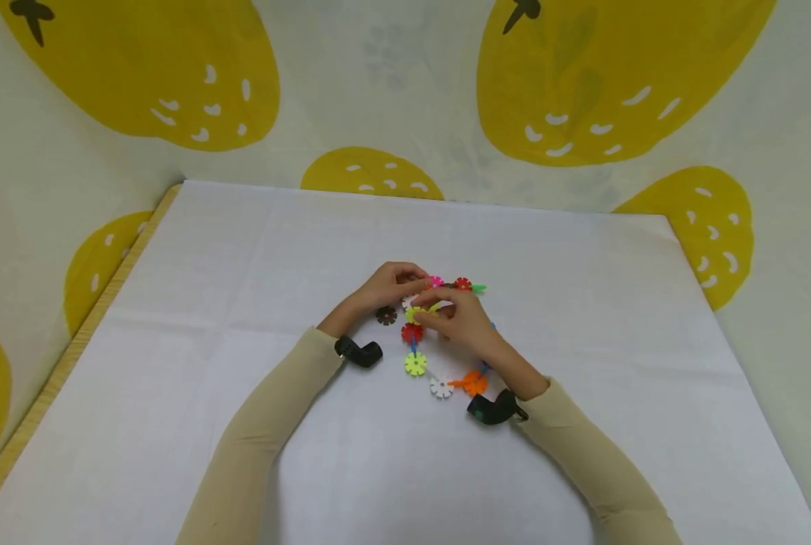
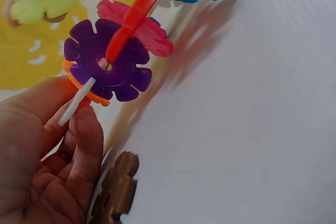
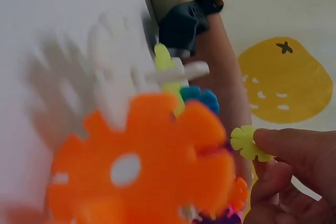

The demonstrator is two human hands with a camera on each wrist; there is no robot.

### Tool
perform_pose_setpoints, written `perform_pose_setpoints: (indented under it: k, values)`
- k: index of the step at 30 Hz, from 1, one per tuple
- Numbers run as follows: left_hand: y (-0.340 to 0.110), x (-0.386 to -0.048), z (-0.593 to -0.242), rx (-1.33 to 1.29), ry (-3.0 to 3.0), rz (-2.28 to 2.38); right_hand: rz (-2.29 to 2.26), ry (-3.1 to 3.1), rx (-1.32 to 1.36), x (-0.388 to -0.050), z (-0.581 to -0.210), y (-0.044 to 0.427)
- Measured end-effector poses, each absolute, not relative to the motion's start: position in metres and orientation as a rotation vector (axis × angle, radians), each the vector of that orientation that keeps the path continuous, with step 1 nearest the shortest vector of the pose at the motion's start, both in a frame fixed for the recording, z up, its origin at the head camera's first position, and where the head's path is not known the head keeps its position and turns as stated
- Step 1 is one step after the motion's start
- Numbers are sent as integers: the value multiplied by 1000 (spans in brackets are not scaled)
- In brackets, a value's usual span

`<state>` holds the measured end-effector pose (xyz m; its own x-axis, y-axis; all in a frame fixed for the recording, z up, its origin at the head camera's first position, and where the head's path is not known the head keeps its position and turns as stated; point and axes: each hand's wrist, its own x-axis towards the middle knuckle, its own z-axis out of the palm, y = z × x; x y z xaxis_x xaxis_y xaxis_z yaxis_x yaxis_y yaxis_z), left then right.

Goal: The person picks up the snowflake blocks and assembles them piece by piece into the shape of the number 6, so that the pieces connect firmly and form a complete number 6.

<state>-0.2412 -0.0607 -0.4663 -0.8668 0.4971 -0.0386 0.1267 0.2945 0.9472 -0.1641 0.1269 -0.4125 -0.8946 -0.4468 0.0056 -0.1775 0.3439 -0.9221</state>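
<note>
Slotted, flower-shaped plastic discs are joined into a curved chain on the table. My right hand (image 1: pixel 463 322) pinches a yellow-green disc (image 3: pixel 242 143) between thumb and finger, above the left part of the chain. Just beyond it, my left hand (image 1: pixel 393 285) grips the chain at an orange disc (image 2: pixel 100 97), mostly hidden behind a purple disc (image 2: pixel 94 59). A red disc (image 2: pixel 135 22), seen edge-on, slots into the purple one, and a pink disc (image 2: pixel 144 30) lies behind. Close by the left hand, a loose-looking brown disc (image 1: pixel 386 316) sits on the table.
The chain's near side has a red disc (image 1: pixel 412 333), a white disc (image 1: pixel 442 388) and an orange disc (image 1: pixel 475 383). White cloth (image 1: pixel 310 469) covers the table, whose wooden edge (image 1: pixel 64 367) shows at left. A patterned curtain (image 1: pixel 405 91) hangs behind.
</note>
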Motion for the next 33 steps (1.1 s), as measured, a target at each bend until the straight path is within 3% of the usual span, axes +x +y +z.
perform_pose_setpoints:
  k: [19,33]
  values:
    - [-64,-240,-465,494,2204,1631,-1676,2540,-308,-187,-415,185]
    - [-66,-242,-467,476,2142,1670,-1939,2410,74,-205,-437,212]
